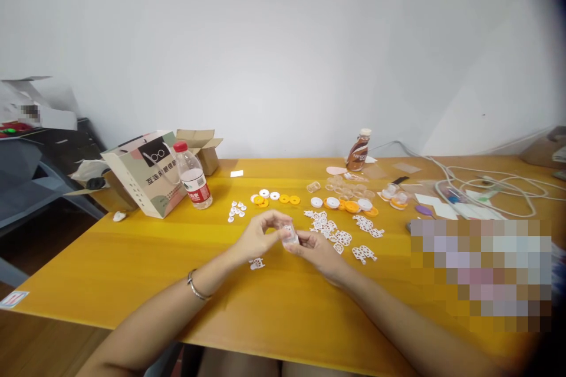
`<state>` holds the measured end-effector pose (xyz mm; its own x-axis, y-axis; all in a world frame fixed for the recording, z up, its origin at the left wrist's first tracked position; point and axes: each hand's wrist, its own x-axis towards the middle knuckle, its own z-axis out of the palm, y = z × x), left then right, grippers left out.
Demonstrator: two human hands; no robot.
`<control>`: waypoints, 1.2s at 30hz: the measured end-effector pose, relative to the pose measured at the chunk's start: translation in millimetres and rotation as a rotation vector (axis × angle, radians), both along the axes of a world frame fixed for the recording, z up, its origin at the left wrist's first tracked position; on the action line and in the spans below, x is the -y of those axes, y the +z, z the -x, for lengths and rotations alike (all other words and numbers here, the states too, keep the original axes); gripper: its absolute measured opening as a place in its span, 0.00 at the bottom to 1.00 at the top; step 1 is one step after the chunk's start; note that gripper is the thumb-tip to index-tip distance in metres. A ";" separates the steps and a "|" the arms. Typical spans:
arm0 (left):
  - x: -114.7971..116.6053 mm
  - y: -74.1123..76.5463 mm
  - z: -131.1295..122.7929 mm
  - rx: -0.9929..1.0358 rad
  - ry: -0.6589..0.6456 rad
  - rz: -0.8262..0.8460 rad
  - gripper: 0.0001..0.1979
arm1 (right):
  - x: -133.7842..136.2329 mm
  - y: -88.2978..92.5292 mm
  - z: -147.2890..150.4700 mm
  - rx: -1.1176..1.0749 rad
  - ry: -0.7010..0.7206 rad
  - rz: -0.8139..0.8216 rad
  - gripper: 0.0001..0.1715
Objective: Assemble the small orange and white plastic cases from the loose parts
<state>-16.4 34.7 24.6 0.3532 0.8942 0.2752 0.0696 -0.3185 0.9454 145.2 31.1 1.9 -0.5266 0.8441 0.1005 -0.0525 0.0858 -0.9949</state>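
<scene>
Fingers around clear piece, roughly upright

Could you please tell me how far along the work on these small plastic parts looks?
Done, seemingly: a few clear-topped pieces on orange bases stand to the right. In hand: left hand and right hand both pinch one small clear piece. Left: many loose white cut-outs, yellow and white discs and empty clear cups.

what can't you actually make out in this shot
1. small clear piece, head view: pinched between left hand and right hand; fingers cover most of it, shape unclear.
2. table, right end, head view: a pixelated patch hides whatever lies there.
3. white cut-outs, head view: too small to read their shapes.
</scene>
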 end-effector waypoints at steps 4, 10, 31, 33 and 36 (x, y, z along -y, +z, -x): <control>4.6 -6.0 -5.3 -0.096 0.261 -0.119 0.14 | 0.6 -2.2 3.4 0.009 -0.032 0.004 0.15; -2.5 5.4 7.1 0.077 -0.128 0.017 0.18 | 0.7 4.2 -2.2 0.018 -0.017 0.010 0.15; -1.5 8.4 4.9 0.228 0.011 -0.055 0.10 | 0.5 1.9 -0.4 0.054 -0.039 -0.037 0.18; -0.1 6.9 3.9 0.204 -0.002 -0.053 0.10 | 0.5 1.2 -0.4 0.053 -0.037 -0.037 0.18; 1.6 3.5 2.1 0.158 -0.005 -0.065 0.10 | 0.4 1.0 -0.9 0.046 -0.032 -0.035 0.17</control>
<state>-18.6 33.1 28.0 0.3055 0.8709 0.3850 -0.0797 -0.3795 0.9218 146.1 30.6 2.9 -0.5039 0.8572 0.1061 -0.0031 0.1210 -0.9926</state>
